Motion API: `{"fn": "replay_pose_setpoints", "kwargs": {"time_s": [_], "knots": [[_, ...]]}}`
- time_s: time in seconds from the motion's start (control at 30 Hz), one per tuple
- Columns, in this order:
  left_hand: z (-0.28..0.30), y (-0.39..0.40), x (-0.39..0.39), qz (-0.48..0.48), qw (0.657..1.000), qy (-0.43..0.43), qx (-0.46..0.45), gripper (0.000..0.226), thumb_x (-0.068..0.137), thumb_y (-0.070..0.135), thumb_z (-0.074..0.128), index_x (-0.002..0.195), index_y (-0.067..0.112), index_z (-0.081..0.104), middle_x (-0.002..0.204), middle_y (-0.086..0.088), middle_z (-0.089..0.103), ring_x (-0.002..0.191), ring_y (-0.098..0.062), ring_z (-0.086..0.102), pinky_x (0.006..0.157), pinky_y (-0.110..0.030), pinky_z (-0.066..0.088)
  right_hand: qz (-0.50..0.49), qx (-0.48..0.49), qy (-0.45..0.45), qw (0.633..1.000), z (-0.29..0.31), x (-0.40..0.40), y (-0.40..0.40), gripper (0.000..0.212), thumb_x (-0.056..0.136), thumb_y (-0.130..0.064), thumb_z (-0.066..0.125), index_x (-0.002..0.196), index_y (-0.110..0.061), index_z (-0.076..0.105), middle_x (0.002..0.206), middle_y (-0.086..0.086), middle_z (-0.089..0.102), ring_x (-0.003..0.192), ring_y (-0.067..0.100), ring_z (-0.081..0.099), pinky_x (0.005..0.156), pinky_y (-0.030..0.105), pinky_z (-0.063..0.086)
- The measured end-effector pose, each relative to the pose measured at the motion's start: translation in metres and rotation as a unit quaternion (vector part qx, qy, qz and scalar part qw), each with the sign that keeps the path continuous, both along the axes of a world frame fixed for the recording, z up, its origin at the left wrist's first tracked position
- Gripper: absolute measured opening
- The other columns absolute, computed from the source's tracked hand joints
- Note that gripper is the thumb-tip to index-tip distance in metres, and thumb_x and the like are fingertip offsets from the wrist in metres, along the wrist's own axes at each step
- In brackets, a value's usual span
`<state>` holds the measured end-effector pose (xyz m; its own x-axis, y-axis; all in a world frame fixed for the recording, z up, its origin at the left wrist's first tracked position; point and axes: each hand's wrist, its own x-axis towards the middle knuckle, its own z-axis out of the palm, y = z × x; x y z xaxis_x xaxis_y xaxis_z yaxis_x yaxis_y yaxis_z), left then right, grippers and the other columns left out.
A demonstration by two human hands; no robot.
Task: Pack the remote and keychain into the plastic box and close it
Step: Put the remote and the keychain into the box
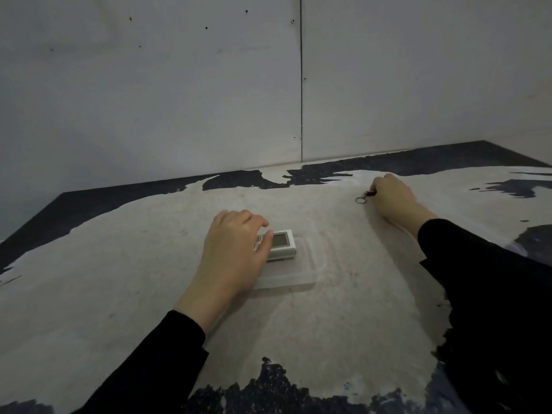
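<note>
Remote (pixel 279 245) is seen in the head view lying on the clear plastic box (pixel 310 264) at the middle of the worn desk (pixel 119 279), gripped at its left end by the curled left hand (pixel 236 249). Keychain (pixel 365 197) lies far right on the desk, pinched at its dark end by the closed right hand (pixel 391 198).

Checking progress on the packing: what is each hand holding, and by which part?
Left hand grips the remote at its near end; right hand pinches the keychain by its dark fob, ring free.
</note>
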<state>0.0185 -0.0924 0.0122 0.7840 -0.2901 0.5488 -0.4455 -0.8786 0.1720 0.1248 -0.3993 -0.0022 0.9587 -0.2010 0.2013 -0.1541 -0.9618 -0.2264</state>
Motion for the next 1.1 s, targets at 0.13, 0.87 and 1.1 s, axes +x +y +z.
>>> {"fn": "replay_pose_setpoints", "kwargs": {"time_s": [0.13,0.87,1.1], "knots": [[0.004,0.001,-0.004,0.005,0.999,0.002,-0.046,0.025,0.089,0.030,0.050,0.104,0.017,0.064,0.104,-0.001,0.069,0.097,-0.021,0.060,0.104,-0.040,0.036,0.085,0.038,-0.052,0.994,0.013,-0.012,0.017,0.018,0.088,-0.006,0.048,0.100,-0.006,0.061,0.108,0.020,0.055,0.098,0.038,0.054,0.086,0.045,0.044],[0.027,0.017,-0.033,-0.051,0.960,0.241,-0.135,0.009,0.080,0.018,0.062,0.085,0.019,0.069,0.088,0.002,0.073,0.089,-0.016,0.064,0.094,-0.035,0.044,0.401,0.123,-0.052,0.906,0.047,-0.126,0.132,0.015,0.086,-0.013,0.060,0.098,-0.018,0.067,0.093,0.003,0.067,0.080,0.012,0.060,0.077,0.025,0.051],[0.026,0.023,-0.033,-0.084,0.925,0.324,-0.182,0.018,0.076,0.003,0.057,0.088,0.015,0.063,0.072,-0.007,0.072,0.082,-0.028,0.067,0.083,-0.044,0.052,0.414,0.092,-0.019,0.906,0.039,-0.128,0.135,0.013,0.083,-0.014,0.064,0.095,-0.017,0.067,0.087,-0.003,0.066,0.075,0.010,0.059,0.075,0.025,0.051]]}}
